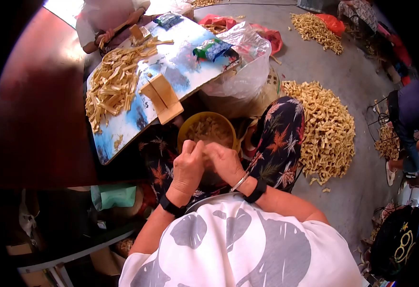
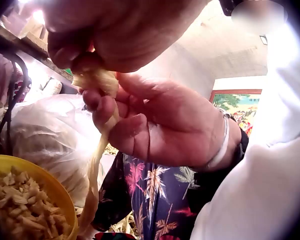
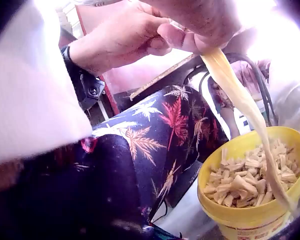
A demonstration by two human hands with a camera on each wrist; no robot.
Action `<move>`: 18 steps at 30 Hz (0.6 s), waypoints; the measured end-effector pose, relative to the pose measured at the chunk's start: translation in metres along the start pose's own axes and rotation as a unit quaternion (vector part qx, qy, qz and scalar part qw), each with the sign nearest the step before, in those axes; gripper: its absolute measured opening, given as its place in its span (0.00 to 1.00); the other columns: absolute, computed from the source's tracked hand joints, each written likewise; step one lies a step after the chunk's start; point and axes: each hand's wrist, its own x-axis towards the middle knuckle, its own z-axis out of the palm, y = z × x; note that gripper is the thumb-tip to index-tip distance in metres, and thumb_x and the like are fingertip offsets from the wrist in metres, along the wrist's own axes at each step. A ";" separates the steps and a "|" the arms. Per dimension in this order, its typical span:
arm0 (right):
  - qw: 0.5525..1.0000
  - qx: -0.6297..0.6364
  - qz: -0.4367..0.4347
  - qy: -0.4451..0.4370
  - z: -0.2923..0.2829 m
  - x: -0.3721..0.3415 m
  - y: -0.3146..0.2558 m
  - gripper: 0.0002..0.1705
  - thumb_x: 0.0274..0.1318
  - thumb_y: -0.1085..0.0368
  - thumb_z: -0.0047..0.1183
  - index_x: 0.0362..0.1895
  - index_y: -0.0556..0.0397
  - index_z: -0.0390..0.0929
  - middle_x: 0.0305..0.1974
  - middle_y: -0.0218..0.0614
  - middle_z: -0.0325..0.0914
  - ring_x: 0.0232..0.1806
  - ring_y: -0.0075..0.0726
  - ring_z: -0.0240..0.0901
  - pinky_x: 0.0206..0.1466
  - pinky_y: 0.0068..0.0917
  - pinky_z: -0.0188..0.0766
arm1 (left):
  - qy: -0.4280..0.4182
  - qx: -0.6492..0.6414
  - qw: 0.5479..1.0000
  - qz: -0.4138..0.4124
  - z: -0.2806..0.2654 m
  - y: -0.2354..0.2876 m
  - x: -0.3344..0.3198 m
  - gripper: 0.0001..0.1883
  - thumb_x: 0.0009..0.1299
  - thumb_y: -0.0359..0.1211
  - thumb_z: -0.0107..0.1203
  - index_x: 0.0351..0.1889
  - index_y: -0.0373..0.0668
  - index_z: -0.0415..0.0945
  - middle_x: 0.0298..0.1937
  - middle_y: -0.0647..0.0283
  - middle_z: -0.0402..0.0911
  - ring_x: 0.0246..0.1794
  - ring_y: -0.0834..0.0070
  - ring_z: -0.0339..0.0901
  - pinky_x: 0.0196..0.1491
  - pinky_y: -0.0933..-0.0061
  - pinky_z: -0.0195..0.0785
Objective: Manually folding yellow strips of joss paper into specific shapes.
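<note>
Two hands (image 1: 188, 168) hold a strip (image 3: 242, 95) between patterned table (image 1: 173, 61) and floor pile (image 1: 326, 131).

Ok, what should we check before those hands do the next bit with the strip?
1. Left hand on the strip: ok, fingers curled on its bunched part.
2. Right hand on it too: ok, pinching.
3. Yellow bucket close by: ok, just beyond the hands.
4. Room in the bucket: ok, the pieces sit below the front rim.
5. Whole strip bunched up: not ok, a long tail hangs down.
6. Bunch tight: cannot tell, fingers cover some.
</note>
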 end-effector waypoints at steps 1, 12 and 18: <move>0.996 -0.037 -0.078 0.013 0.001 -0.002 0.000 0.11 0.64 0.63 0.53 0.43 0.57 0.78 0.34 0.45 0.82 0.34 0.43 0.81 0.38 0.35 0.75 | 0.002 -0.020 1.000 -0.014 0.001 -0.002 0.001 0.16 0.60 0.21 0.56 0.48 0.39 0.78 0.38 0.54 0.74 0.35 0.54 0.79 0.36 0.63 0.76; 0.887 0.334 0.164 -0.274 -0.024 0.012 0.009 0.12 0.70 0.58 0.49 0.49 0.48 0.77 0.45 0.24 0.74 0.49 0.19 0.70 0.50 0.23 0.75 | 0.009 -0.177 0.981 -0.081 -0.004 -0.011 0.000 0.10 0.63 0.19 0.55 0.42 0.37 0.78 0.34 0.56 0.75 0.32 0.64 0.77 0.36 0.71 0.71; 0.946 0.246 0.146 -0.153 -0.011 0.015 0.016 0.11 0.72 0.60 0.43 0.46 0.50 0.75 0.39 0.26 0.79 0.38 0.21 0.79 0.34 0.19 0.77 | -0.016 -0.433 0.862 -0.261 -0.001 -0.013 -0.005 0.10 0.77 0.32 0.48 0.41 0.36 0.77 0.27 0.68 0.77 0.24 0.84 0.73 0.26 0.84 0.65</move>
